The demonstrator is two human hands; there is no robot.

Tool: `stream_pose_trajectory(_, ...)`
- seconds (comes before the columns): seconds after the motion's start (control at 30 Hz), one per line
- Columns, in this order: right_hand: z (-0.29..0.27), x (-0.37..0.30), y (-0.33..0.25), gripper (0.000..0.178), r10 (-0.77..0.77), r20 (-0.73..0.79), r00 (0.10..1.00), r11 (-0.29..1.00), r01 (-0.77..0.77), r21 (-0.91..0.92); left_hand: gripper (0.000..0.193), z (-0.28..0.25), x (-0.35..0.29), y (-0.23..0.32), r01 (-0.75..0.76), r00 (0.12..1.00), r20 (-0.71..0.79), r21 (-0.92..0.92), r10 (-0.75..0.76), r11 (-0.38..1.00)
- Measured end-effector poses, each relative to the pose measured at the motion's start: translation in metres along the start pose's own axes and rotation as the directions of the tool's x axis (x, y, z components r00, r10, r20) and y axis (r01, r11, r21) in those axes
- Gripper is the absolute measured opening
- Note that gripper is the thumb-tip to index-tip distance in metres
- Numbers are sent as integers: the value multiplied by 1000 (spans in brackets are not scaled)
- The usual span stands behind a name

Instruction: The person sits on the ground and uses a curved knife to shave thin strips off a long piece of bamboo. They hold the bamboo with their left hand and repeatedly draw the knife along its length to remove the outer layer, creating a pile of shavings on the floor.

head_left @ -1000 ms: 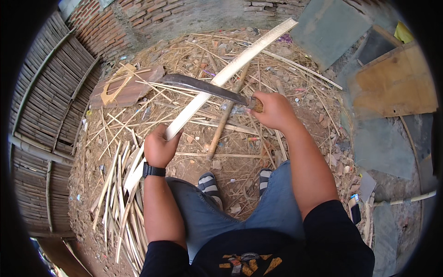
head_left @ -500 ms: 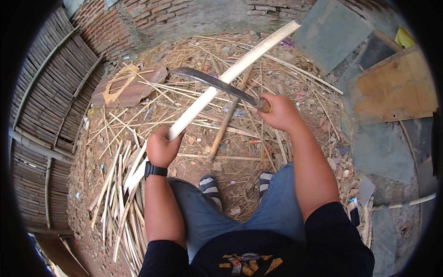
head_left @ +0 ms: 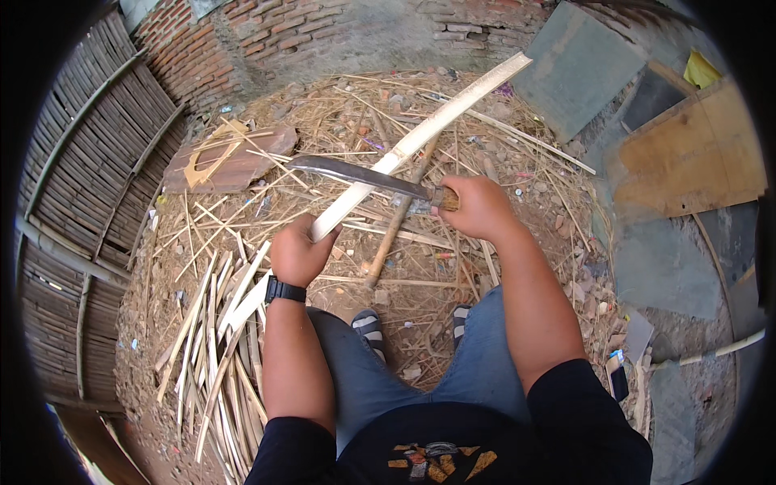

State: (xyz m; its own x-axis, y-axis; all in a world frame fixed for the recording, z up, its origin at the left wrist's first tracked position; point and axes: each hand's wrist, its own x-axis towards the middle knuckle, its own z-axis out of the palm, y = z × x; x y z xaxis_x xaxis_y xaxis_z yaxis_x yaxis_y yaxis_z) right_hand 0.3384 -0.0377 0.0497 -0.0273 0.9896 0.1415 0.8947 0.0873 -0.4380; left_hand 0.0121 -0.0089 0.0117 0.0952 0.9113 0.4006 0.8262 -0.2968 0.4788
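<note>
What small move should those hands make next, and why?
Probably slide the curved, brown-handled, dark metal knife along the long, pale, wood-like strip, away from the left hand: the right hand grips the knife, which crosses the strip in this view, while the left holds the strip.

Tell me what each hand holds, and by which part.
Left hand: the pale strip, toward its near end. Right hand: the machete, by its handle.
</note>
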Motion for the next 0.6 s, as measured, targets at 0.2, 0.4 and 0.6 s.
stream_pose_trajectory(0.2,-3,12,32,47,185,-314,931,979,-147,142,42,-9,7,12,44,997,61,32,-45,999)
stream_pose_trajectory(0.4,14,2,10,41,28,-259,965,1000,-24,17,40,-1,3,-2,4,1000,-28,-43,-5,999)
stream_pose_trajectory(0.6,9,12,33,38,103,-326,940,993,-81,83,39,-1,1,-13,-2,1000,-6,-14,2,1000)
